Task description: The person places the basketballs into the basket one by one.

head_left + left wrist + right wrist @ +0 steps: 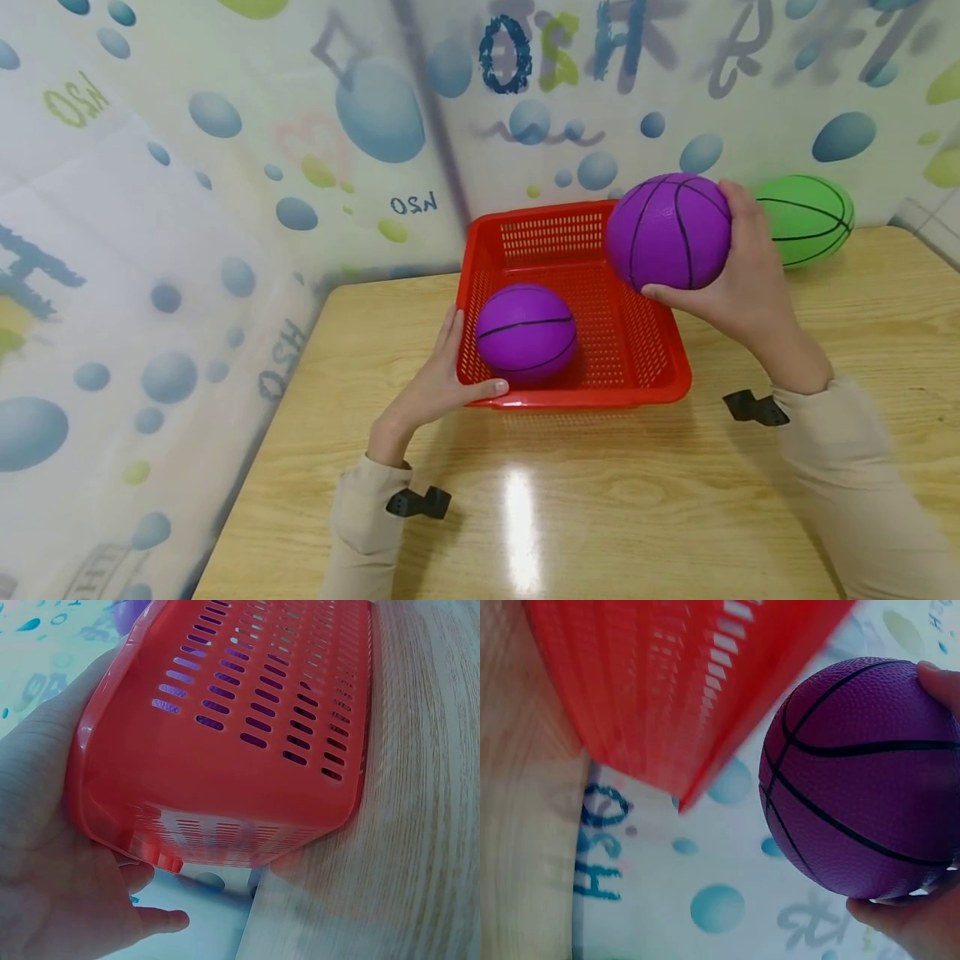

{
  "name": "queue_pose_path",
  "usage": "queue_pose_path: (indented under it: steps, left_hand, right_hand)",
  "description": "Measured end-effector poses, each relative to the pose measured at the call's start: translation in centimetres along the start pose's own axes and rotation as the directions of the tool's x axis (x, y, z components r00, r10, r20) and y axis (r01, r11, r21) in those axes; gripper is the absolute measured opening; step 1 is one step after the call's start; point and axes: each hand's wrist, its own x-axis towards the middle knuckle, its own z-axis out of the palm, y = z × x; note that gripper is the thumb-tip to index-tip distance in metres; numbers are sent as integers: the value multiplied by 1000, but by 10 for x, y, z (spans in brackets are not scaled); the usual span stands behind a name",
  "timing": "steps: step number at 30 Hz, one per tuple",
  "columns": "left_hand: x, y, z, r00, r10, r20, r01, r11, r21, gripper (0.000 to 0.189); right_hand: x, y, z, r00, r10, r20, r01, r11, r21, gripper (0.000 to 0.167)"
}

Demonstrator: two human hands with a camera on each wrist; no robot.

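Observation:
My right hand (750,283) grips a purple toy basketball (670,232) from its right side, thumb underneath and fingers spread over the far side. That ball is held up over the right rear part of a red plastic basket (573,398). Inside the basket, at its front left, lies a second purple ball (527,333). My left hand (435,379) holds the basket's front left corner, its thumb over the rim and its fingers along the outer left side. The left wrist view shows the slotted basket wall (225,772) on the table, with purple behind the slots.
A green ball (806,218) with black lines sits at the back right of the wooden table (600,500), partly behind my right hand. Walls (480,150) printed with blue and green bubbles and letters stand behind and to the left.

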Motion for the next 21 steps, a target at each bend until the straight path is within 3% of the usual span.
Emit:
queue_pose_path:
  steps: [5,12,16,21]
  left_hand:
    - [0,-1,0,1000,-4,-2,4,1000,4,118]
    - [1,-1,0,1000,-6,0,6,1000,17,118]
    - [1,-1,0,1000,-12,-1,12,1000,17,118]
    - [0,-1,0,1000,-14,0,14,1000,8,118]
  right_hand:
    - [-4,-3,16,993,-119,19,118,992,35,118]
    - [-11,-2,34,993,-45,112,29,990,141,117]
    - [-13,-2,47,980,-104,172,85,990,115,117]
    - [-16,-1,56,976,-132,174,121,990,72,118]
